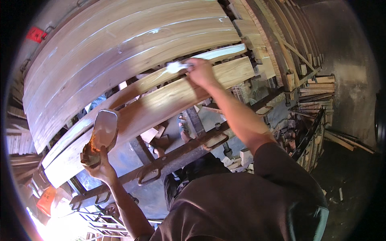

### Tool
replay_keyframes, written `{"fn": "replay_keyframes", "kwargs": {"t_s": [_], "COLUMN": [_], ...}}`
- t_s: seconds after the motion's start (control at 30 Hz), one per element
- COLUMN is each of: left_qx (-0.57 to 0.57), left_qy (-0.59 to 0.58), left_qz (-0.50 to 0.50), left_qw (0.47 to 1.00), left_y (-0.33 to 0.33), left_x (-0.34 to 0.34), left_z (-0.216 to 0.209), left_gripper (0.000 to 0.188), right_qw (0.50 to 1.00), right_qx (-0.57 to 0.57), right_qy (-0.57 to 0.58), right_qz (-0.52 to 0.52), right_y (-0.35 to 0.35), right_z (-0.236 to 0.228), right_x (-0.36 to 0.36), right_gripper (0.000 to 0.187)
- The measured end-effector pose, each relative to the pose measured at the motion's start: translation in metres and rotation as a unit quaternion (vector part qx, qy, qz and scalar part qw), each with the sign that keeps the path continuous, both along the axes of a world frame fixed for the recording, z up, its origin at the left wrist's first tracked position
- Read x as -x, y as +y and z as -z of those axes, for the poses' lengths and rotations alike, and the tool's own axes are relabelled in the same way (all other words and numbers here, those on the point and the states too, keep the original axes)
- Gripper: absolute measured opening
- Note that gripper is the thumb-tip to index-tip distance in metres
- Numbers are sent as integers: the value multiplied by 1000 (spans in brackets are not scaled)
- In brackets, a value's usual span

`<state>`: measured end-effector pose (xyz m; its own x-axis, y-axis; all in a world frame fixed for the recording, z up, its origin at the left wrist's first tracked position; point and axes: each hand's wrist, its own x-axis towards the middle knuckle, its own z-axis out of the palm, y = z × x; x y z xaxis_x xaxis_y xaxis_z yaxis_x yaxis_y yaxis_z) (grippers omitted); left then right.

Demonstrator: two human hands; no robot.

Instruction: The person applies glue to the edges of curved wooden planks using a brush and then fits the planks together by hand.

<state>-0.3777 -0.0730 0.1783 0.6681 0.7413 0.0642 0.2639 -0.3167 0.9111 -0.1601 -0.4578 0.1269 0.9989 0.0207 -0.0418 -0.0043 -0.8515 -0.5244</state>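
My left hand (101, 170) is wrapped round the lower end of a cut-open container (105, 130), tilted, with white glue inside and brown crust at its rim. My right hand (200, 72) grips a small spreader (186, 66), mostly hidden by the fingers; whether it is a brush or a scraper I cannot tell. White glue lies at its tip and in a wet strip along a narrow board (227, 52). Nearer to me runs another bare board (161, 105). Beyond is a wide wooden panel (132, 48) of boards side by side, with white glue lines along the seams.
A rusty metal bar (173, 159) with clamp handles crosses between me and the boards. Stacked lumber (317, 86) and loose offcuts (241, 160) are at the right. An orange bucket (46, 201) stands at lower left; a red tag (36, 34) hangs at far left.
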Motion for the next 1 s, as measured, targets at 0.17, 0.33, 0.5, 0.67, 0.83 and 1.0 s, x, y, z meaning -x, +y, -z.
{"fn": "replay_keyframes", "kwargs": {"t_s": [0.17, 0.33, 0.5, 0.67, 0.83, 1.0], "left_qx": [6, 15, -5, 41, 59, 48], "left_qy": [-5, 9, -31, -25, -15, -62], "left_qz": [-31, -72, -97, -116, -84, -102], "left_qw": [999, 997, 995, 992, 995, 992], "left_y": [55, 89, 90, 63, 42, 18], "left_x": [36, 63, 73, 67, 62, 60], "left_z": [14, 14, 10, 9, 26, 52], "left_gripper": [77, 76, 52, 53, 73, 73], "right_qw": [993, 970, 970, 990, 991, 980], "right_qx": [-32, -32, -80, 1, 70, 109], "right_qy": [-24, -97, -50, 99, 101, 50], "right_qz": [-110, -223, -225, -99, 48, 157], "right_y": [195, 325, 304, 151, -17, -186], "right_z": [15, 28, 18, 5, -10, -10], "right_x": [37, 48, 64, 29, -10, -46], "right_gripper": [28, 17, 21, 23, 22, 25]}}
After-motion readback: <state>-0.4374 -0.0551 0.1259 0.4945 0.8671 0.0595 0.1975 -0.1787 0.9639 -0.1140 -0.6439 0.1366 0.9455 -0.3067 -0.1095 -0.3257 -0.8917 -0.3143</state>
